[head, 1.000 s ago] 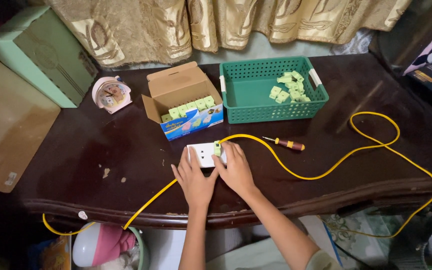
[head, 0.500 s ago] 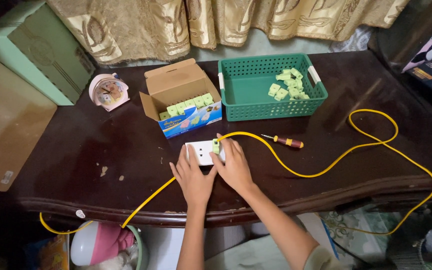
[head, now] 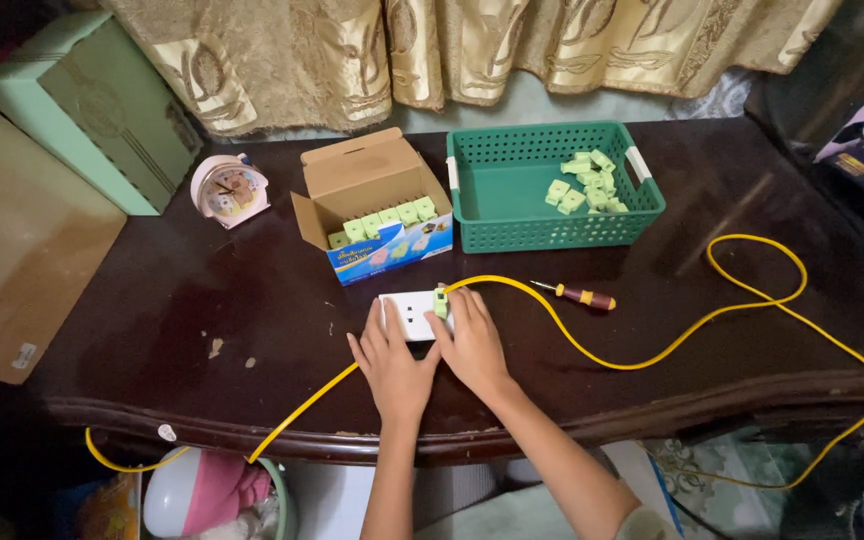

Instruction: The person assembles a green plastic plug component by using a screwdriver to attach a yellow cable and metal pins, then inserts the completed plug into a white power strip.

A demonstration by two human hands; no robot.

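Both my hands rest on a white socket block (head: 407, 312) lying on the dark wooden table (head: 202, 300). My left hand (head: 392, 365) holds its near left side. My right hand (head: 472, 345) holds the right end, fingers by a small green plug (head: 441, 301) seated in the block. A yellow cable (head: 652, 355) runs from the block, looping right across the table and off the front edge.
An open cardboard box (head: 372, 205) with a row of green plugs stands behind the block. A green plastic basket (head: 552, 190) holds several more. A screwdriver (head: 577, 295) lies to the right, a pink clock (head: 227, 190) to the left, curtains behind.
The view has shifted slightly; my hands stay on the socket block in nearly the same place.
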